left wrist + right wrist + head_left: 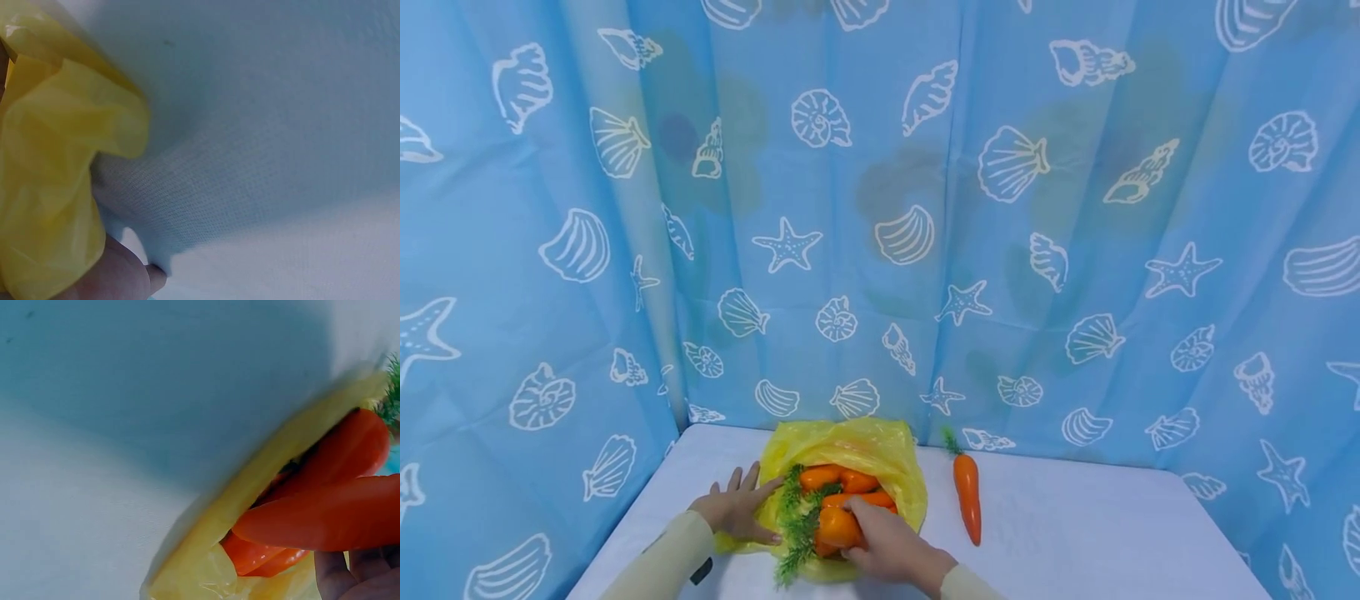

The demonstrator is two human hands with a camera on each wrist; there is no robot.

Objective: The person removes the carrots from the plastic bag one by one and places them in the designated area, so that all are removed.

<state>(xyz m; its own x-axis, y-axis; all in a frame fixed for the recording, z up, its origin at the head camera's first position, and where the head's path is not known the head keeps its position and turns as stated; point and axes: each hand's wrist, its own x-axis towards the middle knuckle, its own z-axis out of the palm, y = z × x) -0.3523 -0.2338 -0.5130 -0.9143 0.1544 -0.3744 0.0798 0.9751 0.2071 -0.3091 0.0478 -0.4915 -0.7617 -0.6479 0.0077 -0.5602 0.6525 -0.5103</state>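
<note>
A crumpled yellow plastic bag (895, 450) lies on the white table, its mouth toward me. Several orange carrots (822, 477) with feathery green tops (793, 533) lie inside. At the mouth my right hand (891, 546) grips a carrot (837, 527); the right wrist view shows this carrot (319, 515) over the others, with curled fingers (369, 572) beneath it. My left hand (739, 506), fingers spread, touches the bag's left edge. Yellow plastic (56, 162) covers part of that hand in the left wrist view.
One loose carrot (967, 496) lies on the table (1075, 533) to the right of the bag, its green top pointing away. A blue shell-patterned curtain (865, 208) rises behind and beside the table. A small dark object (702, 572) is near my left wrist.
</note>
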